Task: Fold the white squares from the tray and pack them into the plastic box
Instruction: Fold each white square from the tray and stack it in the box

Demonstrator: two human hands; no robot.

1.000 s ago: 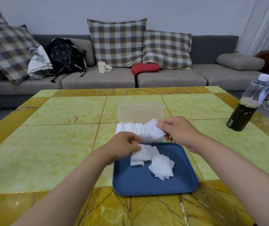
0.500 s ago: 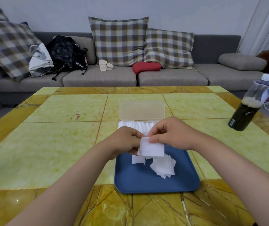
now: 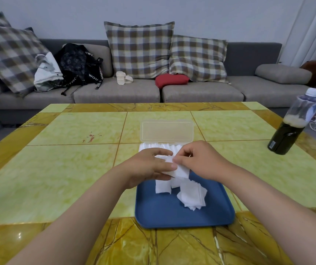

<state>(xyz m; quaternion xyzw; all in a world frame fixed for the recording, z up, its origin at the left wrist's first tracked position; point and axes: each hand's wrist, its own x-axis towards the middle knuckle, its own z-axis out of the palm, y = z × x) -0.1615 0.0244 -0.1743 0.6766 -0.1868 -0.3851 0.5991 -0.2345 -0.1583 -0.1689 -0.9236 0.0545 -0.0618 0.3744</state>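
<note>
On my feed the yellow-tiled tabletop carries the blue tray, with the plastic box just beyond it, lid open, a row of folded whites already packed along its near side. A loose heap of white squares remains on the tray. A second ago my right hand held one square alone by the box; now my left hand has joined it, and both hands pinch that white square over the tray's far edge. I judge the fold is underway, packing next.
</note>
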